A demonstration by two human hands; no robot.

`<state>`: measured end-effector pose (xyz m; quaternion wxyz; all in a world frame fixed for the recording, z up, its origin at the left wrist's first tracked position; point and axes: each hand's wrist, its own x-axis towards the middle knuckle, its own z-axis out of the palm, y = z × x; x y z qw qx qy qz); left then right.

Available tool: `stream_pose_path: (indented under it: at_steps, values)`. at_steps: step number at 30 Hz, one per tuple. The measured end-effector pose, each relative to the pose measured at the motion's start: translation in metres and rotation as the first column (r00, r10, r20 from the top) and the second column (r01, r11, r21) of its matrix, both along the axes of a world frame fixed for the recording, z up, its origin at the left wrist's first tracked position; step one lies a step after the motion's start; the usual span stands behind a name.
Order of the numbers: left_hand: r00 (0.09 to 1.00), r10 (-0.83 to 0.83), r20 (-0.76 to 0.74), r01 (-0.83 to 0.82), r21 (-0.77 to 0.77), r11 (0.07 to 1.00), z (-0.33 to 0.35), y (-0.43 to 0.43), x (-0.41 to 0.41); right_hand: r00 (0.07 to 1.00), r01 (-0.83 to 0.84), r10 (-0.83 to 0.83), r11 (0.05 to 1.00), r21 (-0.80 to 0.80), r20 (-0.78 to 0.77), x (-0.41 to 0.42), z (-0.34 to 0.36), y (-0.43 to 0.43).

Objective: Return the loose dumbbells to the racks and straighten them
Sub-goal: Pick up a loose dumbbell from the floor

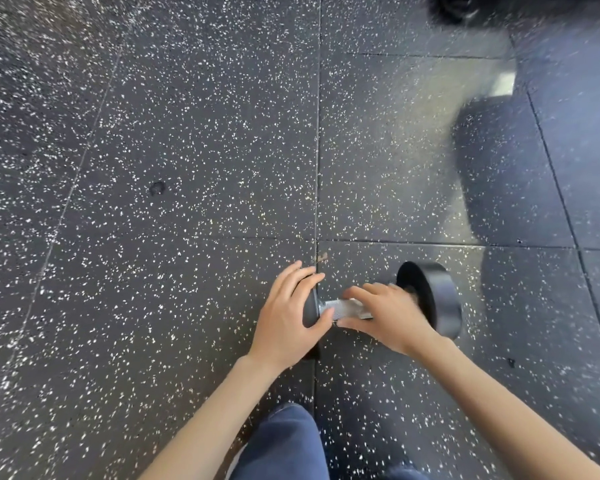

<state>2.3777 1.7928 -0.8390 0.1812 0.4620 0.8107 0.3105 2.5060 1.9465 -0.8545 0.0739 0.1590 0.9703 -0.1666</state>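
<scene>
A black dumbbell with a knurled silver handle lies on the speckled rubber floor, its right head in plain sight. My left hand covers the left head, fingers spread over it and thumb near the handle. My right hand is over the handle beside the right head, with its fingers and thumb on either side of the bar. No rack is in view.
The floor is dark speckled rubber tiles with seams. A blurred dark object sits at the top right edge, and blurred grey streaks run down the right side. My knee in blue trousers is at the bottom centre.
</scene>
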Motion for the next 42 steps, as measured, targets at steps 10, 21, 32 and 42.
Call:
stream_pose_path:
  at_steps: [10, 21, 32, 42]
  values:
    - [0.987, -0.152, 0.054, 0.148, 0.072, 0.986, -0.006, -0.006, -0.017, 0.983, -0.055, 0.072, 0.993, 0.104, -0.166, -0.005, -0.013, 0.001]
    - [0.964, -0.069, 0.255, 0.060, 0.044, 0.997, -0.015, -0.020, -0.027, 0.978, -0.068, 0.056, 0.996, 0.052, 0.200, -0.020, 0.004, 0.009]
    - [0.573, -0.005, 0.819, 0.005, 0.002, 1.000, 0.149, -0.015, 0.017, 0.916, 0.066, -0.071, 0.997, 0.028, 0.394, 0.036, 0.188, 0.009]
    - [0.426, -0.077, 0.902, 0.030, 0.071, 0.997, 0.452, -0.015, 0.028, 0.901, 0.162, -0.115, 0.984, -0.079, 0.418, 0.048, 0.508, -0.018]
